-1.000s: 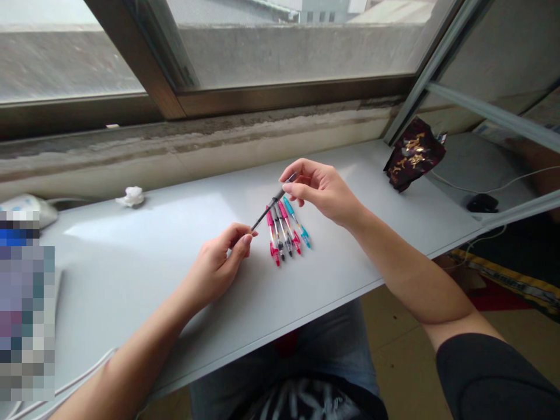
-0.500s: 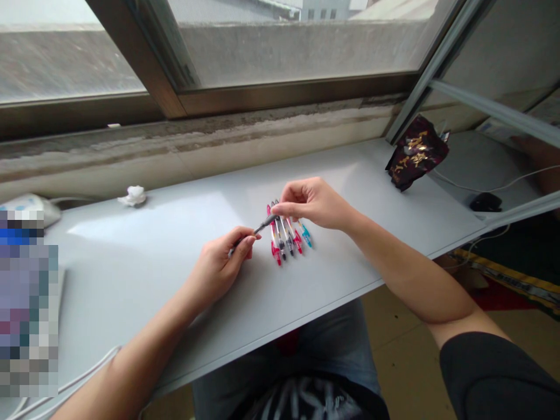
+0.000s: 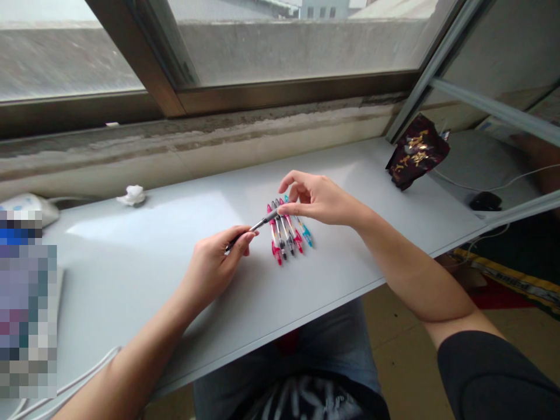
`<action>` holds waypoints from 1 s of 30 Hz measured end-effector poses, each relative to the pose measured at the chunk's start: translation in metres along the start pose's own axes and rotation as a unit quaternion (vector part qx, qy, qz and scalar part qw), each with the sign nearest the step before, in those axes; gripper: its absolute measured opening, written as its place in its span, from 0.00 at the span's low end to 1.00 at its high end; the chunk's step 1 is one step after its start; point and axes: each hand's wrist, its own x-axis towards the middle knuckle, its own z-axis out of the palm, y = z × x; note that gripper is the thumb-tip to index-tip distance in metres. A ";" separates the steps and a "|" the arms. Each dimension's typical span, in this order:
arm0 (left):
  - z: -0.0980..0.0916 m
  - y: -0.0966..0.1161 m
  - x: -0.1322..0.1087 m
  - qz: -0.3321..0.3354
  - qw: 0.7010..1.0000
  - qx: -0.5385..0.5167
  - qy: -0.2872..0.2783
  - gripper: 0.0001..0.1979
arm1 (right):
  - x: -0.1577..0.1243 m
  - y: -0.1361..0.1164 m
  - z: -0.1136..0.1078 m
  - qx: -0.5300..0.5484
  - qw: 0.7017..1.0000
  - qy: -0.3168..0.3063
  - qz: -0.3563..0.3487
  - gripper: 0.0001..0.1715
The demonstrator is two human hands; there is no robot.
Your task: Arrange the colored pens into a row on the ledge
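Note:
My left hand is closed round the rear part of a black-and-grey pen, holding it tilted above the table. The pen's grey grip end points up and right toward my right hand. There, my thumb touches or nearly touches the grip end, and the index finger is raised apart from it. Beneath the right hand several clear-barrelled pens lie side by side in a row. A red pen is leftmost, black pens come after it, then another red pen and a blue pen.
The pens lie on a light grey table below a window. A crumpled white tissue is at the back left. A dark bag with gold print stands at the right by a metal frame. White cables cross the lower left.
My right index finger has lifted away from the pen's grip end, and the fingers have spread. The left hand has shifted slightly left, still holding the pen.

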 end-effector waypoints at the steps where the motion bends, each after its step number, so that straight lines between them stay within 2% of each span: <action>1: 0.000 -0.001 0.000 0.000 1.000 -0.002 -0.002 0.17 | 0.000 0.000 0.000 0.003 1.000 -0.018 -0.013 0.23; 2: -0.001 -0.001 -0.001 0.001 1.000 -0.004 -0.004 0.17 | 0.000 0.000 0.000 -0.001 0.999 -0.037 -0.019 0.21; 4: -0.001 -0.001 -0.001 0.004 1.000 -0.006 -0.007 0.16 | 0.000 0.000 0.000 -0.019 0.998 -0.060 -0.013 0.24; 7: 0.001 -0.001 -0.002 0.000 1.000 -0.010 -0.004 0.16 | -0.001 -0.002 -0.001 -0.027 0.997 -0.067 -0.004 0.27; 12: 0.007 -0.001 -0.005 0.006 1.000 -0.011 0.000 0.17 | 0.000 -0.002 0.000 -0.016 0.997 -0.074 -0.031 0.31; 17: 0.002 -0.003 -0.009 0.127 0.981 0.114 0.089 0.13 | 0.001 -0.002 0.008 0.057 0.995 -0.076 0.040 0.40; 20: -0.001 -0.001 -0.010 0.183 0.962 0.175 0.102 0.10 | 0.002 -0.001 0.011 0.128 0.984 -0.090 0.083 0.40; 23: 0.000 0.005 -0.010 0.215 0.958 0.158 0.104 0.13 | 0.004 0.000 0.013 0.187 0.974 -0.061 0.116 0.37; 24: 0.000 0.007 -0.011 0.228 0.961 0.129 0.085 0.17 | 0.005 0.001 0.014 0.202 0.971 -0.042 0.124 0.36; 26: 0.000 0.012 -0.011 0.259 0.964 0.061 0.005 0.22 | 0.006 0.001 0.017 0.222 0.966 -0.007 0.133 0.34; 28: 0.001 0.016 -0.013 0.274 0.957 0.018 -0.094 0.20 | 0.007 0.002 0.019 0.225 0.965 0.004 0.135 0.34; 30: 0.002 0.018 -0.016 0.260 0.955 -0.001 -0.141 0.15 | 0.006 0.002 0.022 0.216 0.968 -0.009 0.129 0.34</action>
